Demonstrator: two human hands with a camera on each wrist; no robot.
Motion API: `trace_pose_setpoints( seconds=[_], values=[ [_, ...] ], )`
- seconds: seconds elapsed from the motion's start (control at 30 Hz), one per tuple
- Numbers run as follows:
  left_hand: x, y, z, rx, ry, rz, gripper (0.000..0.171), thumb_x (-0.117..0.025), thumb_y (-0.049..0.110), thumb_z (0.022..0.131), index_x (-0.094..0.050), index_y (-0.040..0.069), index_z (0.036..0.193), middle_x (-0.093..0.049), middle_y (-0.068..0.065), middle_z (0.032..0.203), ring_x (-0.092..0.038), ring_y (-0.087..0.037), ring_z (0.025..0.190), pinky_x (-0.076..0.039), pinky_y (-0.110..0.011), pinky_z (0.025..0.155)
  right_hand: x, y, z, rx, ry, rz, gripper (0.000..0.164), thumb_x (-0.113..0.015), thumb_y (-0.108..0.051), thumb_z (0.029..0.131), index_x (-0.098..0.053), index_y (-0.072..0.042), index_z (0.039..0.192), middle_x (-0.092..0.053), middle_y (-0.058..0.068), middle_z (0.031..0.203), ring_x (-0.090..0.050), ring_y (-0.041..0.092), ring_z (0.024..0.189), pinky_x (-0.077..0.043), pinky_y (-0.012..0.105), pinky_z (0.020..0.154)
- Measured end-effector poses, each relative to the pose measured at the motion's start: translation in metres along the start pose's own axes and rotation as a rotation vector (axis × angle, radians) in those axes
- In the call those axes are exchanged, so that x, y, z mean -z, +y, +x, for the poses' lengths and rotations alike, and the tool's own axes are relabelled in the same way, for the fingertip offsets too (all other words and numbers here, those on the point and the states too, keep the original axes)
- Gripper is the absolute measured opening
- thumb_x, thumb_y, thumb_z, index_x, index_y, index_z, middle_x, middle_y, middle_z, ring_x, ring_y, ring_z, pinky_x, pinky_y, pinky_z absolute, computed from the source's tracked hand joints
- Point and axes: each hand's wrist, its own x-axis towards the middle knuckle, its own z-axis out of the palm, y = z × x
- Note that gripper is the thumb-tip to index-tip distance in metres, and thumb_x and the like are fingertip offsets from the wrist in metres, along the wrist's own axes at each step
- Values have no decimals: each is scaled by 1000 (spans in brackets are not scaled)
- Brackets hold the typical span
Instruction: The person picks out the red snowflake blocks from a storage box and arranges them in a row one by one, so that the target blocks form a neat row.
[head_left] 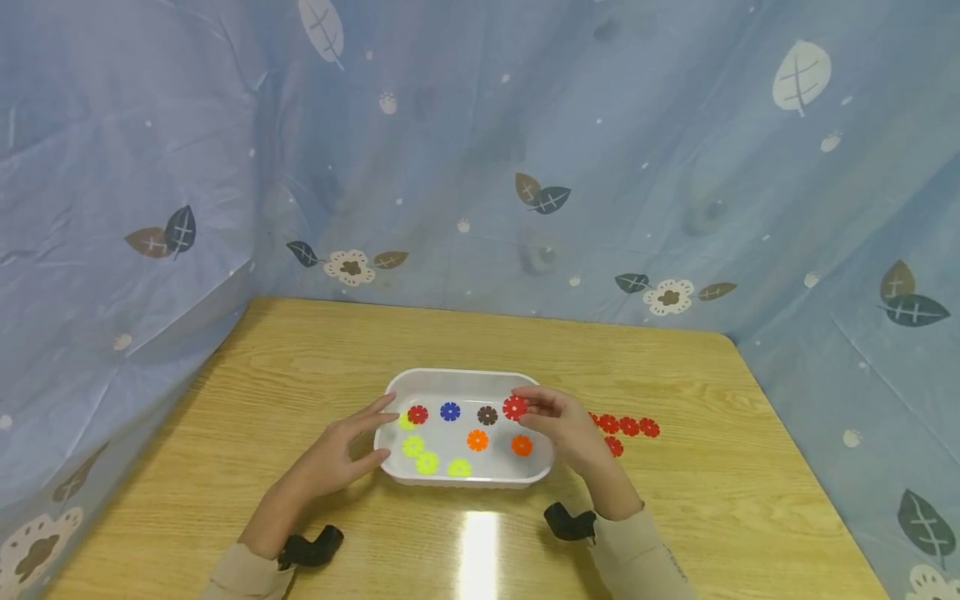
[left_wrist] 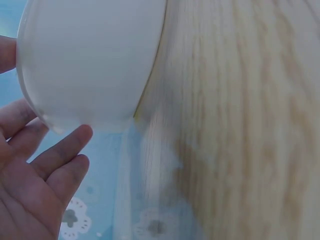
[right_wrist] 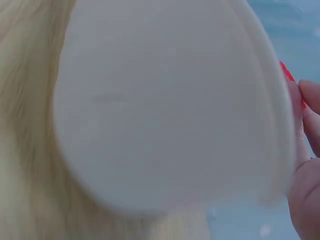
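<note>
A white plastic tray (head_left: 465, 481) stands on the table, holding several small notched flower-shaped discs. Among them are a blue disc (head_left: 450, 412), a brown disc (head_left: 487, 415), an orange disc (head_left: 477, 440) and a yellow-green disc (head_left: 427, 462). At the tray's left end, my left hand (head_left: 337, 454) touches the rim with spread, lightly bent fingers. Over the right end, my right hand (head_left: 562, 423) pinches a red disc (head_left: 514, 407) between thumb and fingers. The red edge of that disc (right_wrist: 287, 72) shows at the fingertips in the right wrist view.
Several red discs (head_left: 629, 427) lie in a row on the wooden table (head_left: 720, 467) right of the tray, with another red disc (head_left: 613, 447) just in front. A blue patterned cloth (head_left: 465, 150) hangs behind and along the sides. Black straps (head_left: 568, 522) sit at both wrists.
</note>
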Motion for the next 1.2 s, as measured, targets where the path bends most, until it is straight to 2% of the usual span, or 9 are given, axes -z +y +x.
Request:
trace_pose_setpoints(
  seconds=[0.17, 0.3, 0.63, 0.93, 1.2],
  values=[
    [1, 0, 0, -3, -5, -11, 46, -67, 17, 87, -56, 5, 130, -37, -12, 151, -40, -36, 134, -35, -54, 106, 30, 11, -19, -14, 116, 46, 45, -67, -1, 83, -54, 7, 126, -61, -3, 105, -56, 12, 95, -54, 16, 78],
    [0, 0, 1, 4, -10, -26, 46, -66, 19, 88, -56, 6, 131, -37, -10, 151, -39, -35, 135, -35, -55, 106, 53, 22, -31, -22, 178, 23, 47, -65, -4, 87, -50, 8, 129, -59, -8, 106, -54, 7, 96, -54, 14, 79],
    [-1, -4, 1, -5, -3, -23, 46, -66, 22, 89, -56, 7, 131, -37, -9, 151, -39, -35, 135, -34, -53, 107, 92, 46, -48, -6, 221, 3, 44, -58, -1, 91, -44, 15, 130, -60, -10, 104, -55, 1, 93, -53, 13, 76],
    [1, -3, 1, -12, 1, -10, 46, -67, 20, 88, -56, 6, 130, -37, -11, 150, -39, -35, 134, -34, -52, 107, 118, 53, -55, -119, 318, -131, 45, -58, -7, 93, -46, 10, 133, -58, -12, 101, -55, -4, 89, -53, 13, 78],
    [2, -3, 2, -5, -3, -9, 46, -66, 21, 88, -56, 6, 130, -37, -11, 150, -39, -35, 134, -34, -52, 107, 129, 59, -63, -248, 341, -381, 43, -61, -15, 92, -53, -1, 132, -57, 14, 120, -51, -3, 90, -48, 14, 75]
  ],
)
